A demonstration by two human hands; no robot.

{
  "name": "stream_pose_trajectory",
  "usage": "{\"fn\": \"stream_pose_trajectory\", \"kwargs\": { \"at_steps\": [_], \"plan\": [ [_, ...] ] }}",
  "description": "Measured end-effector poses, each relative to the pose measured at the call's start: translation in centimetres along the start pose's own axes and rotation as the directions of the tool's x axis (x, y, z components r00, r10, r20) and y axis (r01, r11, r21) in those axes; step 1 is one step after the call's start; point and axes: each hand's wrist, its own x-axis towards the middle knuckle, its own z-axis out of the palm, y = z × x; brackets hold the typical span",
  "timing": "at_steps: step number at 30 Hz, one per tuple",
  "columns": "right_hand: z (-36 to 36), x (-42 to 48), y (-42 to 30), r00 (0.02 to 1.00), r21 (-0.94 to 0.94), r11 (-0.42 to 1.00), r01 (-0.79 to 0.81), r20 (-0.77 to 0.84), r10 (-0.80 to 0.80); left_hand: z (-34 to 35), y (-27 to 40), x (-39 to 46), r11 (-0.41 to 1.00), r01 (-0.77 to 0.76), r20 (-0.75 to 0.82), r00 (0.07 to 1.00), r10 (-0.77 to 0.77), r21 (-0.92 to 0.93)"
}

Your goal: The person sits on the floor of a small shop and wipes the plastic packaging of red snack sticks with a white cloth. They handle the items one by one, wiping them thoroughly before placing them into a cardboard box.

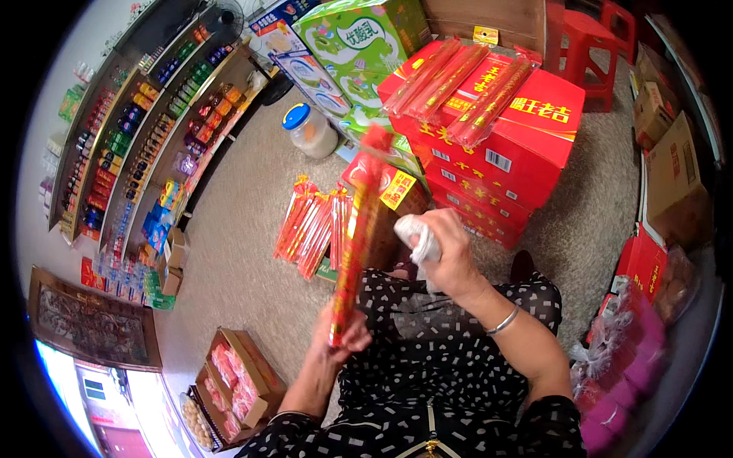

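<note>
My left hand (pixel 350 331) grips the lower end of a long red packet with gold print (pixel 361 235), which stands steeply tilted in front of me. Its upper end is blurred. To the right, my right hand (pixel 455 255) clutches a crumpled white cloth (pixel 422 239), apart from the packet. Several long red packets in transparent wrap (pixel 492 94) lie on top of a stack of red drink cartons (pixel 509 154). Beyond my left hand, a pile of similar slim red packets (pixel 315 226) rests low down, partly over a green item (pixel 326 269).
A jar with a blue lid (pixel 312 131) stands on the floor beside green milk-drink cartons (pixel 361 40). Bottle shelves (pixel 143 131) line the left. An open cardboard box of pink bags (pixel 257 395) sits at lower left. Red plastic stools (pixel 590 51) are at the back right.
</note>
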Motion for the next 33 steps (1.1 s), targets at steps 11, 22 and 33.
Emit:
{"fn": "stream_pose_trajectory", "kwargs": {
  "at_steps": [11, 22, 33],
  "plan": [
    [2.5, -2.3, 0.7, 0.915, -0.045, 0.976, 0.212, 0.361, -0.182, 17.4, 6.9, 16.1, 0.233, -0.633, 0.478, 0.734, 0.482, 0.738],
    [1.3, -1.1, 0.9, 0.899, -0.043, 0.99, 0.134, 0.427, -0.103, 7.9, 8.8, 15.0, 0.329, -0.559, 0.228, 0.705, 0.671, 0.761],
    [3.3, -1.5, 0.5, 0.781, -0.007, 0.992, 0.124, 0.617, -0.093, -32.7, 6.9, 19.5, 0.172, 0.292, -0.319, 0.589, 0.743, 0.941]
  ]
}}
